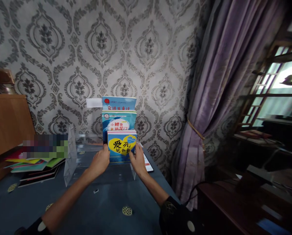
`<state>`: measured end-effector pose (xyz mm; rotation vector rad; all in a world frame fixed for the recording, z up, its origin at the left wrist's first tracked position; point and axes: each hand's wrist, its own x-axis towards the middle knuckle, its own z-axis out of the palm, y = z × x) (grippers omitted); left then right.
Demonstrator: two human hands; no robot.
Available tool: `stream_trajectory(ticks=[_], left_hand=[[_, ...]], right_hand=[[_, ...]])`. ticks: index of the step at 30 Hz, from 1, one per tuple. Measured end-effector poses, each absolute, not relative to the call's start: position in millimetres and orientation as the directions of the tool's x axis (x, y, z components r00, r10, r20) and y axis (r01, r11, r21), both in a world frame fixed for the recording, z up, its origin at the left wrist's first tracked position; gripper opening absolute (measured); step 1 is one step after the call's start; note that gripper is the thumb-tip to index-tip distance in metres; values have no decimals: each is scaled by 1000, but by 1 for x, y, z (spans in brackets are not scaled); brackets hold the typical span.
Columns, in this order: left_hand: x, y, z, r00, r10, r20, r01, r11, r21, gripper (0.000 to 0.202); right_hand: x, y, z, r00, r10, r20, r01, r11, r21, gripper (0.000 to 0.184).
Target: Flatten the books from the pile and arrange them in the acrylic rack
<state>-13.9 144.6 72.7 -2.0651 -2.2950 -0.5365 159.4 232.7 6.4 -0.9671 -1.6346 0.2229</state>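
A clear acrylic tiered rack (71, 156) stands on a blue-covered table. Three blue children's books sit upright in it, stepped one behind another. The front book (122, 145) has a yellow heart on its cover. My left hand (100, 160) grips its left edge and my right hand (137, 160) grips its right edge, fingers curled round it. Behind it stands a second book (119, 120) and, highest, a third book (119, 102).
A loose pile of thin books (36, 164) lies on the table at the left, beside a wooden headboard (6, 120). A dark tablet (148, 163) lies just right of the rack. Purple curtain (209, 107) and a dark wooden desk (234, 202) are at the right.
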Motion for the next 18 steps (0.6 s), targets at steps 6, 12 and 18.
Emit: stream_trajectory(ticks=[6,12,18], left_hand=[[-16,141,72,-131,967,217,962,72,264,25],[-17,134,74,-116,969,217,953,48,298,25],[-19,128,70,-82,966,245,936,-9,351,29]], right_hand=[[164,230,-1,-21,703,710,442,644,-625,55],[166,223,-8,-45,718,694,397,651,-647,52],[170,215,-14,-84,743,664,396,636,-662,53]])
